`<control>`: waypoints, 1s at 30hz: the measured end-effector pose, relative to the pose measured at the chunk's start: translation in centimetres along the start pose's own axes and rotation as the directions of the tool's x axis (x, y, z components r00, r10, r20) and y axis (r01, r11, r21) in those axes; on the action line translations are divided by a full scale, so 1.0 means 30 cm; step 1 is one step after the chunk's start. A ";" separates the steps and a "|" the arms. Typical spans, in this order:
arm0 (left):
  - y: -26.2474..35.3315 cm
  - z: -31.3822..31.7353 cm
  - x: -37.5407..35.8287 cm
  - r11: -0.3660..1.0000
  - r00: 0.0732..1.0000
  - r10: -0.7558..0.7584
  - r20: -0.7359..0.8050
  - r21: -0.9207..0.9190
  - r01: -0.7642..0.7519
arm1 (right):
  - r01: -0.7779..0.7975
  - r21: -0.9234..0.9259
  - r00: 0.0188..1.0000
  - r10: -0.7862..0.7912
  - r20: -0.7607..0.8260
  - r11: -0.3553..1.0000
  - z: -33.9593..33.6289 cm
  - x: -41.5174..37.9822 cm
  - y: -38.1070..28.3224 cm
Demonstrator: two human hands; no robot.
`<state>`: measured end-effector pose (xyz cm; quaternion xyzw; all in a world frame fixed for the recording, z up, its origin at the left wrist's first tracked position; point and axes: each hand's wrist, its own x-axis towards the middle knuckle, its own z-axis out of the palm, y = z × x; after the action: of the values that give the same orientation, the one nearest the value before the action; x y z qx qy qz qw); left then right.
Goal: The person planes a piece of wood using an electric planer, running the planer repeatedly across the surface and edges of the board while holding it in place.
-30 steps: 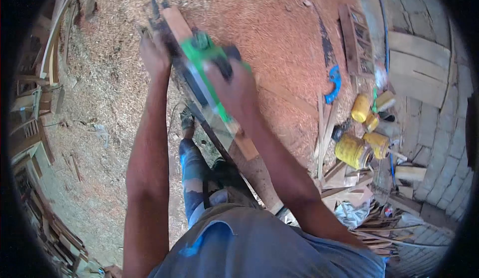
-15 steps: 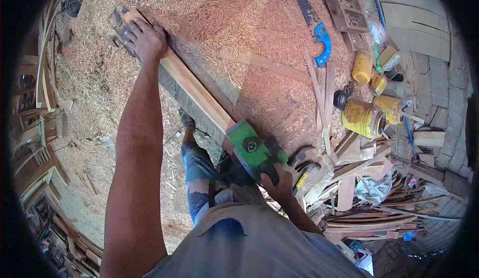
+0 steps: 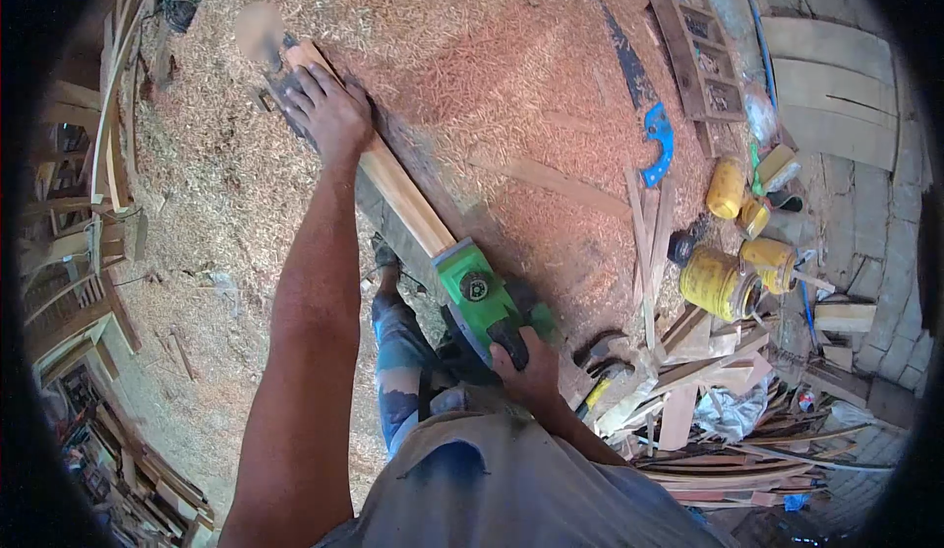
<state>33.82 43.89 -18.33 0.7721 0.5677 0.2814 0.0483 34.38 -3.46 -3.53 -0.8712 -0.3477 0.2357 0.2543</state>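
A long, pale wooden strip (image 3: 408, 194) lies slantwise on a dark, narrow beam (image 3: 379, 204). Near its far end, my left hand (image 3: 334, 115) presses down on it, fingers spread over one side and the thumb at the other. My right hand (image 3: 531, 366) is wrapped around the black rear handle of a green electric planer (image 3: 477, 287). The planer sits on the near part of the strip, its front pointing toward my left hand. The planer's body hides its underside and the strip's near end.
Wood shavings (image 3: 472, 76) cover the ground. A blue-handled saw (image 3: 657, 145) lies at the upper right beside a compartmented wooden box (image 3: 698, 56). Yellow containers (image 3: 718, 282) and piled offcuts (image 3: 678, 410) stand to the right. A blurred round patch (image 3: 258, 31) appears beyond the strip.
The planer has slid forward along the strip, closer to my left hand. The left hand stays near the far end. The whole view has shifted, and a blurred round patch now shows at the upper left.
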 end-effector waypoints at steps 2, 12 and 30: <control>0.002 -0.004 0.002 1.000 1.000 -0.008 0.022 0.018 0.008 | -0.020 0.007 1.000 0.020 0.017 1.000 0.020 0.047 -0.033; -0.005 -0.024 0.017 0.995 0.993 -0.038 0.112 -0.086 0.048 | 0.026 -0.020 1.000 -0.026 -0.015 0.999 0.106 0.356 -0.313; -0.292 -0.178 0.108 0.797 0.961 0.078 0.267 -0.595 0.101 | 0.160 -0.025 0.978 -0.162 -0.130 0.987 0.255 0.863 -0.762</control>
<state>24.41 48.57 -16.08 0.7445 0.4406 0.3359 0.3724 35.53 31.84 -1.52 -0.8557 -0.4010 0.1537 0.2886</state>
